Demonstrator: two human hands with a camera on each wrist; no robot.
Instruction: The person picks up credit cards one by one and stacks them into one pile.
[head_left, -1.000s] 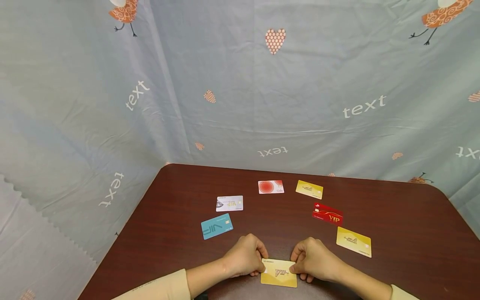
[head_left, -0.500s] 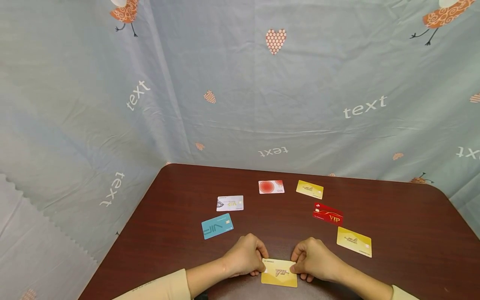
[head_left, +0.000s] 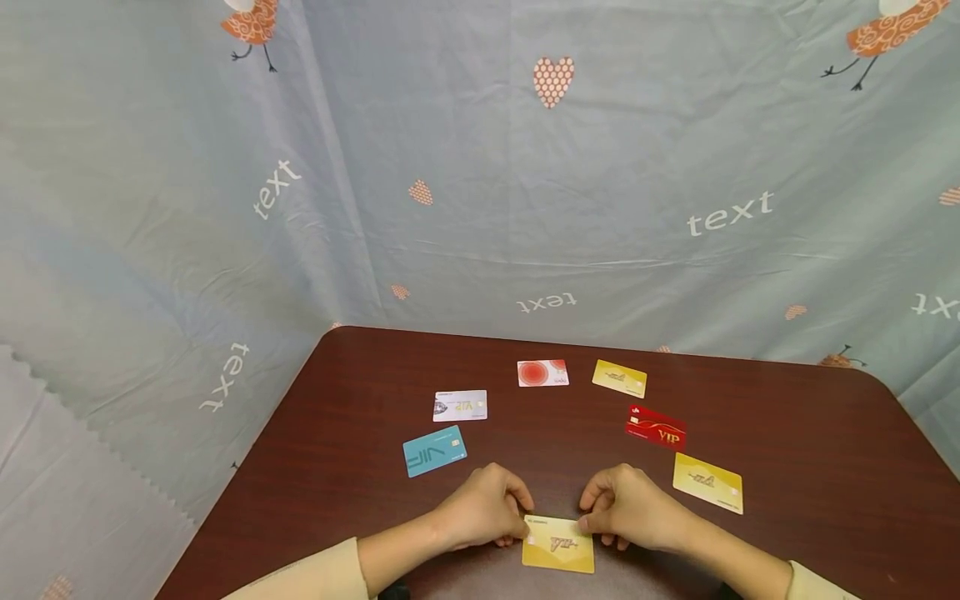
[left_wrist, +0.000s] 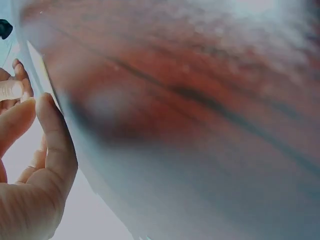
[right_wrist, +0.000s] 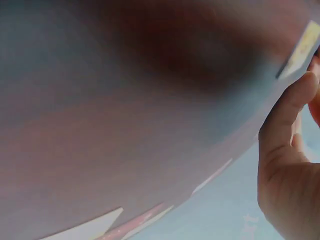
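Above the person's side of the dark surface [head_left: 345, 408], the left hand [head_left: 480, 510] and right hand [head_left: 637, 515] face each other, fingers curled, each pinching a far corner of one gold card [head_left: 557, 550]. It lies between them, long axis running hand to hand; neither is plainly nearer.

your head camera looks forward and down from above the grip, far enough off to frame your left hand [head_left: 482, 508], right hand [head_left: 637, 510], the gold card [head_left: 558, 557] between them and the patterned curtain [head_left: 615, 150] beyond. your wrist cameras sit close at the grip, low and tilted, skimming the wooden tabletop [head_left: 551, 454], each with its own hand at one edge. all three share the gold card; your head and right-wrist views share loose cards [right_wrist: 87, 227] beyond the grip.
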